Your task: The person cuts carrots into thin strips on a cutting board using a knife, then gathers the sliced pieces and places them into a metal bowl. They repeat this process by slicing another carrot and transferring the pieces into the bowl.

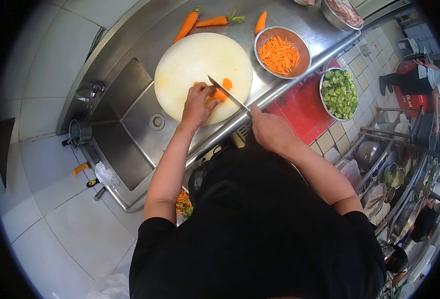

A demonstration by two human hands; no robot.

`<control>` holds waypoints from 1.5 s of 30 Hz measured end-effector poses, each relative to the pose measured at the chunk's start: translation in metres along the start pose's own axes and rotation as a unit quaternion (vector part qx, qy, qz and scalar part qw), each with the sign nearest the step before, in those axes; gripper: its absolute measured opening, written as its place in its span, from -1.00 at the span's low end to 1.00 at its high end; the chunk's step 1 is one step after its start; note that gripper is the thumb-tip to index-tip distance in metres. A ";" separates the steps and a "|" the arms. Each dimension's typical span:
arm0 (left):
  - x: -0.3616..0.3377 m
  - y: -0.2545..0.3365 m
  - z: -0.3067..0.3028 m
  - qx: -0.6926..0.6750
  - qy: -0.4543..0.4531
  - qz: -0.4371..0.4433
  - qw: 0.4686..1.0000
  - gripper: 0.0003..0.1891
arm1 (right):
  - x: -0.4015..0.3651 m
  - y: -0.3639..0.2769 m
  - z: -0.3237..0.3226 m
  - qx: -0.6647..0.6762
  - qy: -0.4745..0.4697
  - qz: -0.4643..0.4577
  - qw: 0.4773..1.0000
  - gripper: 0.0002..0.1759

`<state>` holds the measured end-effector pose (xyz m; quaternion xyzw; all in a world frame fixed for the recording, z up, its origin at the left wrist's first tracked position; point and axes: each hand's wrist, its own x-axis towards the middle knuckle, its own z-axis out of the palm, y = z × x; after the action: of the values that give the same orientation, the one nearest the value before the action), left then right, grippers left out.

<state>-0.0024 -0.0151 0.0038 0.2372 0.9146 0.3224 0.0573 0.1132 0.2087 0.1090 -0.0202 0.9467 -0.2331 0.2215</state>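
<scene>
A round white cutting board [200,60] lies on the steel counter, partly over the sink's edge. On its lower part are orange carrot pieces [220,94]. My left hand [198,103] has its fingers curled down on the carrot pieces, holding them against the board. In my right hand [271,130] is the handle of a knife [232,98]; its blade slants up and left across the carrot, tip near my left fingers. One loose carrot slice [227,83] lies just beyond the blade.
Whole carrots [186,25] lie behind the board. A colander [307,55] of carrot strips stands right of it, with a bowl of chopped green vegetable [338,94] beyond. The sink [135,129] is at left. Another person [432,79] stands far right near pot racks.
</scene>
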 end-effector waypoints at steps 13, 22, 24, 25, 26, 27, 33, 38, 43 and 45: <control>-0.001 -0.001 0.001 -0.010 0.007 0.003 1.000 -0.56 | 0.030 0.005 0.027 -0.017 -0.031 -0.001 0.999 -0.71; -0.001 -0.003 0.003 -0.010 0.006 0.012 1.000 -0.55 | 0.015 0.001 0.005 0.009 -0.001 0.037 0.999 -0.79; 0.000 -0.001 0.002 -0.013 0.004 0.004 1.000 -0.55 | 0.007 0.001 0.004 0.009 0.009 0.021 1.000 -0.79; 0.000 -0.001 0.000 -0.017 0.003 0.002 1.000 -0.55 | 0.003 -0.001 0.002 0.010 0.009 0.022 1.000 -0.79; 0.001 0.000 0.000 -0.021 0.002 0.001 1.000 -0.55 | 0.000 -0.005 -0.001 0.008 0.003 0.020 1.000 -0.79; 0.000 -0.002 0.001 -0.021 0.001 0.001 1.000 -0.55 | -0.002 -0.007 -0.003 0.005 -0.003 0.020 1.000 -0.80; -0.001 -0.001 0.002 -0.035 0.011 -0.008 0.999 -0.53 | 0.002 -0.009 0.004 -0.010 -0.029 0.007 0.999 -0.75; -0.001 -0.005 0.006 -0.022 0.020 0.004 1.000 -0.55 | 0.023 0.000 0.030 -0.001 -0.028 0.010 1.000 -0.73; -0.003 -0.003 0.004 -0.030 0.016 0.009 0.999 -0.57 | 0.030 0.003 0.031 -0.004 -0.014 0.028 0.999 -0.73; 0.001 -0.003 0.002 -0.036 0.014 0.011 0.999 -0.58 | 0.028 0.003 0.023 0.005 -0.013 0.029 0.999 -0.74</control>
<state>-0.0042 -0.0152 0.0009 0.2400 0.9007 0.3588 0.0494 0.0982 0.1972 0.0779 0.0050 0.9428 -0.2309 0.2402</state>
